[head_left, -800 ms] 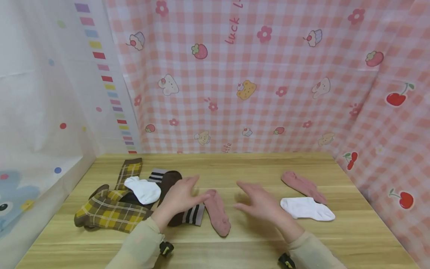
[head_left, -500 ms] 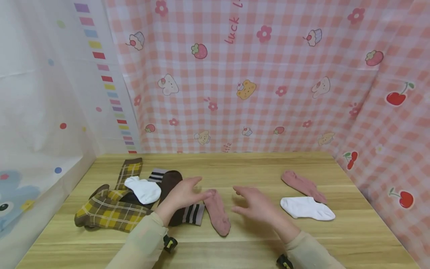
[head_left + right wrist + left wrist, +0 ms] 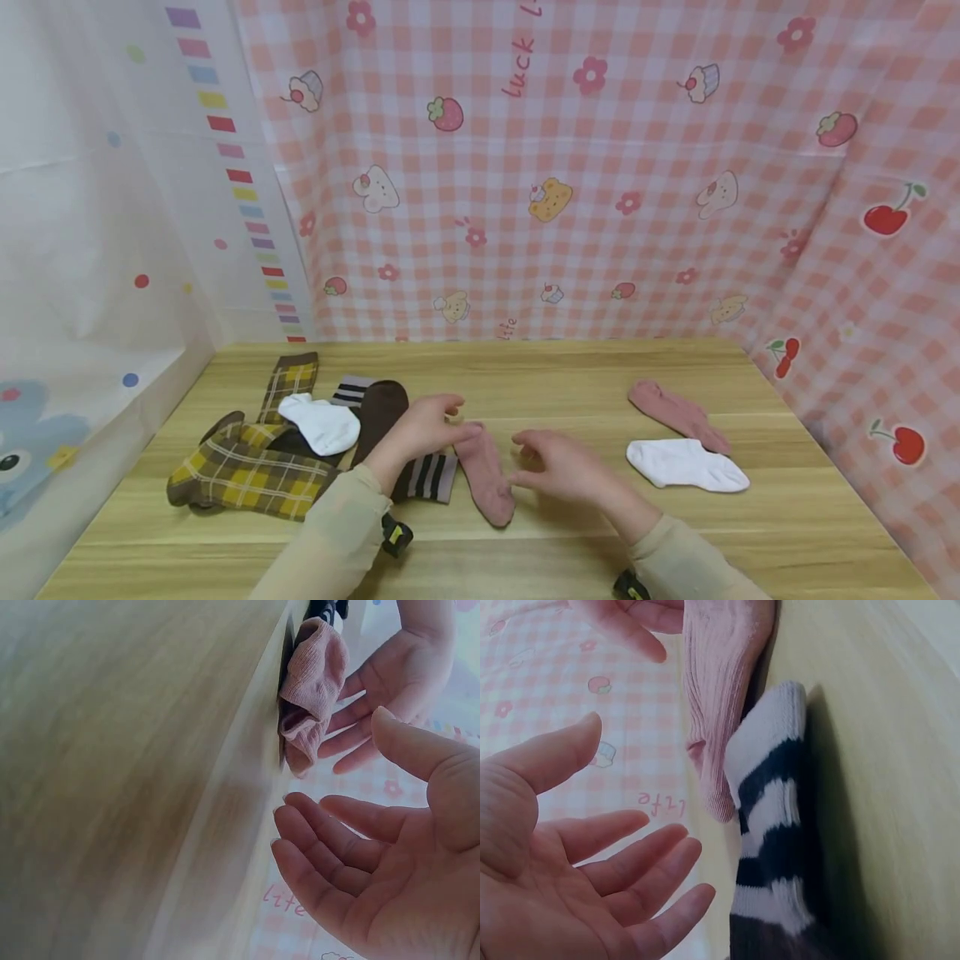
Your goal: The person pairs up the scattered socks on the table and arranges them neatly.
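A pink ribbed sock (image 3: 486, 479) lies on the wooden table between the two hands. My left hand (image 3: 422, 429) hovers by its upper end, over the dark brown striped sock (image 3: 433, 478), with relaxed fingers and nothing held. From the other side my right hand (image 3: 564, 468) comes near the pink sock, fingers loosely bent and apart from the cloth. In the left wrist view the pink sock (image 3: 721, 682) and the striped cuff (image 3: 774, 802) show beside the left hand (image 3: 592, 862). The right wrist view has the right hand (image 3: 375, 855) below the pink sock (image 3: 313, 690).
At the left lie yellow plaid socks (image 3: 247, 475) with a white sock (image 3: 322, 423) on top and a dark brown sock (image 3: 382, 408) beside them. At the right, another pink sock (image 3: 671, 410) touches a white sock (image 3: 686, 465). A pink checked cloth (image 3: 495, 167) hangs behind the table.
Both hands have moved inward toward the middle pink sock, the left going right and the right going left and slightly down. Their fingers have bent a little. The socks have not moved.
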